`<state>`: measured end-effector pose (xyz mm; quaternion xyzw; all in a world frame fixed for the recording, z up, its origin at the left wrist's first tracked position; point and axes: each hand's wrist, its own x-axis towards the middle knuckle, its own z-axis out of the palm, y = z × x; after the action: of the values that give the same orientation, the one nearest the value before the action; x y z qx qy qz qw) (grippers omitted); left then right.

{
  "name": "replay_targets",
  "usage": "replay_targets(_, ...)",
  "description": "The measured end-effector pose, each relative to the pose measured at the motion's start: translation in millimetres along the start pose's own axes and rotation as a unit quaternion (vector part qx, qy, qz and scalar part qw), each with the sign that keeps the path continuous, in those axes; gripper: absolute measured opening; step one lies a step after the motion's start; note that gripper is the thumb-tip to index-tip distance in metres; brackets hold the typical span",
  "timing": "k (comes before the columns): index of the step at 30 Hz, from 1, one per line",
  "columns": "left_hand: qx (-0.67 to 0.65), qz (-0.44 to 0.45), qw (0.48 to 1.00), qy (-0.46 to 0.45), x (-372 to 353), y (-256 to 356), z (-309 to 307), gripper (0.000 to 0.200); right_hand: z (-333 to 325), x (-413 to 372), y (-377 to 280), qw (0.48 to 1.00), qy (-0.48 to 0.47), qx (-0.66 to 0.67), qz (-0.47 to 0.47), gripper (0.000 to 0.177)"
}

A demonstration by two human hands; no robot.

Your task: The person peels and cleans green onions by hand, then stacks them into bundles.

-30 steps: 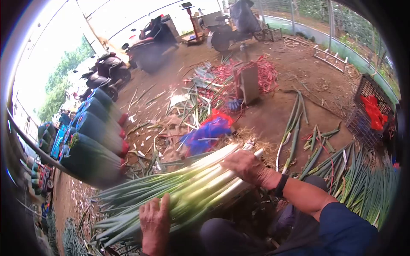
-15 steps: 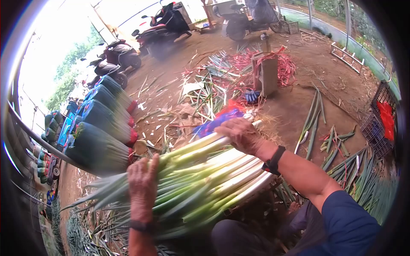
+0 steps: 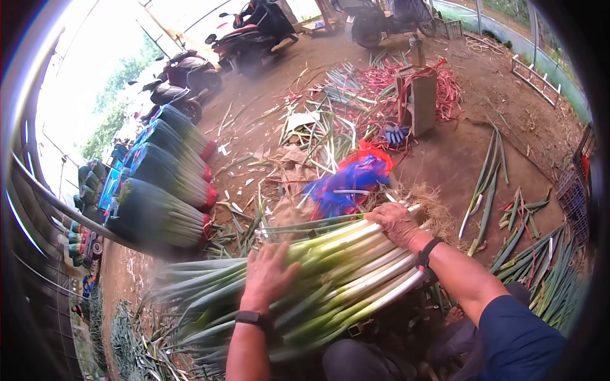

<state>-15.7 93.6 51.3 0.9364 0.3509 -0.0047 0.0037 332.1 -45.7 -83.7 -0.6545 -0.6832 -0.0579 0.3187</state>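
The raised leeks (image 3: 346,244) have come down among the others.
Left hand (image 3: 270,274) spreads wide over green leaves (image 3: 213,279); right hand (image 3: 395,225) curls over white ends (image 3: 381,272), grip unclear.

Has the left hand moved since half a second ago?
Yes: the left hand has shifted rightward in the view, farther from the big leek bundles.

The stalks (image 3: 375,267) before me look smooth, glossy at their white ends, with rough, fibrous roots (image 3: 431,203). My sleeve (image 3: 518,333), at 4 o'clock, is matt cloth. From the stalks, the blue sheeting (image 3: 340,190) at 12 o'clock looks like crumpled plastic. I see a plastic-looking lattice crate (image 3: 574,204) at 3 o'clock and rough, matt earth (image 3: 457,162).
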Motion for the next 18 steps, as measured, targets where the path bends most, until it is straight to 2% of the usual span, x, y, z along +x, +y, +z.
replay_targets(4,-0.033,0.005,0.999,-0.014,15,-4,4,0.066,-9,-4,11,0.999,-0.049,0.013,0.007,0.044)
replay_targets(5,-0.03,-0.024,0.998,-0.04,18,-2,4,0.065,-12,-3,13,0.999,-0.05,0.014,0.01,0.044)
replay_targets(7,-0.031,-0.062,0.996,-0.065,23,1,3,0.063,-21,5,16,0.986,-0.153,0.054,0.024,0.046)
replay_targets(8,-0.031,-0.06,0.996,-0.064,24,1,7,0.063,-25,7,13,0.987,-0.153,0.054,0.025,0.046)
replay_targets(10,-0.002,-0.096,0.993,-0.065,23,3,22,0.062,-30,7,5,0.968,-0.25,-0.007,0.022,0.057)
replay_targets(11,-0.005,-0.098,0.994,-0.04,22,5,26,0.06,-28,5,-5,0.951,-0.298,-0.016,0.079,0.068)
replay_targets(12,-0.008,-0.09,0.995,-0.039,22,6,30,0.06,-15,-5,-12,0.951,-0.297,-0.021,0.086,0.068)
replay_targets(14,-0.013,-0.074,0.997,-0.014,22,0,35,0.059,17,-23,-20,0.972,-0.181,-0.008,0.153,0.07)
replay_targets(15,-0.001,-0.094,0.995,-0.043,23,3,32,0.057,16,-22,-21,0.97,-0.181,-0.015,0.16,0.07)
replay_targets(18,0.005,-0.109,0.994,-0.019,18,9,39,0.054,9,-22,-23,0.968,-0.194,-0.004,0.158,0.071)
